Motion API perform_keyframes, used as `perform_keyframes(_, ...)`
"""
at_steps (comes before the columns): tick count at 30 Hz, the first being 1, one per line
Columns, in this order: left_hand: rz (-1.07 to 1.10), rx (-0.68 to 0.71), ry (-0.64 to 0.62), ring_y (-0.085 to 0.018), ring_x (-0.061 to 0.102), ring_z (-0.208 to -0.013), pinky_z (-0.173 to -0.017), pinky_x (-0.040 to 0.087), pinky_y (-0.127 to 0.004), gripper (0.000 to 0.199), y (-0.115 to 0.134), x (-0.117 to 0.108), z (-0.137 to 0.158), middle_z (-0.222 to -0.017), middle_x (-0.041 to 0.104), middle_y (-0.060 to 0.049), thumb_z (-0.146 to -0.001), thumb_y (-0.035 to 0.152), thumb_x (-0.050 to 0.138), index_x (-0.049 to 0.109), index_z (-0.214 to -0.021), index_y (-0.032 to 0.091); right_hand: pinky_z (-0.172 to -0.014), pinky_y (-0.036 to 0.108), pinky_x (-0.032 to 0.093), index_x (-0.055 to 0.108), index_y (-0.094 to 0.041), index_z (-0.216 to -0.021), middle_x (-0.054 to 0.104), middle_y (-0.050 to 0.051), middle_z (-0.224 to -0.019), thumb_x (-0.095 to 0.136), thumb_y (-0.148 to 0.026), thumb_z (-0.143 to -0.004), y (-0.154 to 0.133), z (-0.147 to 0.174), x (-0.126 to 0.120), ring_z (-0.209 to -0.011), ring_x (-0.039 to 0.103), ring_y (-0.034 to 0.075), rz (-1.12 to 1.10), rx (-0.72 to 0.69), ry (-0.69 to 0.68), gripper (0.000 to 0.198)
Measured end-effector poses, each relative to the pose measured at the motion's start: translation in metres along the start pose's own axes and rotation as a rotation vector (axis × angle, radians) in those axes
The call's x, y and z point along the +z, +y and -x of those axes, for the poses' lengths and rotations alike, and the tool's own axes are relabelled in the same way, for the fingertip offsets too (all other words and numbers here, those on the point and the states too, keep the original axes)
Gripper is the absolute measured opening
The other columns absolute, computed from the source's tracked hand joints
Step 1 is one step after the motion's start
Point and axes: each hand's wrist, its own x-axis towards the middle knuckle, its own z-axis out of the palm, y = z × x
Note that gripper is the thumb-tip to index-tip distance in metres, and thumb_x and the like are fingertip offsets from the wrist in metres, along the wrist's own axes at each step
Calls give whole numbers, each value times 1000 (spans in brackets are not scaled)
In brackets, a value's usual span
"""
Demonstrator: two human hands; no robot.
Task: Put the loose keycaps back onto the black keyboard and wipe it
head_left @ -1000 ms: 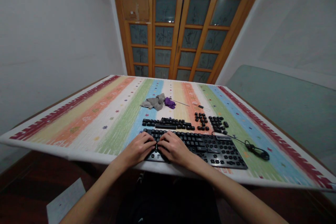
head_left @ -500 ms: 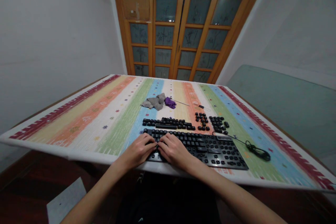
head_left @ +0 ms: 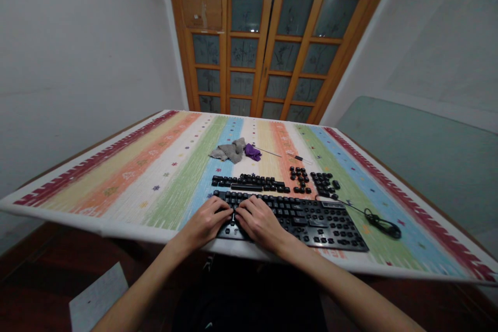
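Note:
A black keyboard lies along the table's near edge; its right part shows bare switches, while keys remain on the upper rows and the middle. My left hand rests over its left end, fingers bent and pressed together. Close beside it, my right hand reaches over the keys with curled fingers. The fingertips of both hands almost meet at one spot among the keys, and whatever lies between them is hidden. Behind the keyboard sit rows of loose black keycaps, a long space bar and more loose keycaps to the right.
A grey cloth and a purple cloth lie farther back, with a thin rod beside them. Right of the rod is a small black-handled wire tool. The keyboard's coiled cable lies at the right on the striped tablecloth.
Both hands stay at the same spot on the keyboard. The fingers shift slightly, the right hand's a little to the right. The other things have not moved.

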Motion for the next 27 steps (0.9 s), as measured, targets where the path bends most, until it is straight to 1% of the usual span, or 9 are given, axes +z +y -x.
perform_keyframes(5,3,-18,5,-21,55,-91,-77,53,-34,22,1,0,0,-94,64,-10,-97,13,51,68,-110,15,-75,35,43,64,-13,-93,62,10,-91,51,-17,-99,0,0,0,-86,50,23,3,-6,-14,15)
perform_keyframes(8,-25,-16,-2,-21,55,-90,-76,53,-33,22,3,-1,-1,-94,63,-10,-96,12,50,69,-108,15,-76,36,42,64,-13,-93,61,10,-91,54,-17,-98,0,0,0,-87,51,23,-6,-10,-22,13)
perform_keyframes(13,-95,-31,-73,-22,54,-93,-81,52,-37,17,10,-7,-7,-95,62,-10,-94,14,53,69,-99,15,-75,35,42,65,-13,-92,61,9,-90,57,-16,-97,1,0,0,-86,50,23,-41,-18,5,10)
perform_keyframes(18,-96,-78,-108,-24,54,-98,-87,50,-40,14,14,-13,-9,-100,62,-9,-92,21,57,69,-98,18,-76,34,44,66,-13,-91,61,9,-92,53,-15,-98,4,1,5,-87,49,22,-96,-15,40,15)
perform_keyframes(23,-146,-66,-113,-25,53,-101,-87,48,-42,14,14,-11,-11,-103,62,-10,-92,23,58,69,-98,18,-77,35,46,65,-15,-90,62,9,-93,47,-18,-101,11,1,3,-87,50,22,-122,-63,30,22)
perform_keyframes(27,-140,-52,-111,-25,53,-101,-88,48,-43,16,11,-8,-10,-104,63,-10,-92,25,57,70,-97,17,-76,35,46,65,-14,-91,63,9,-94,48,-18,-101,13,0,1,-87,51,21,-103,-87,24,20)
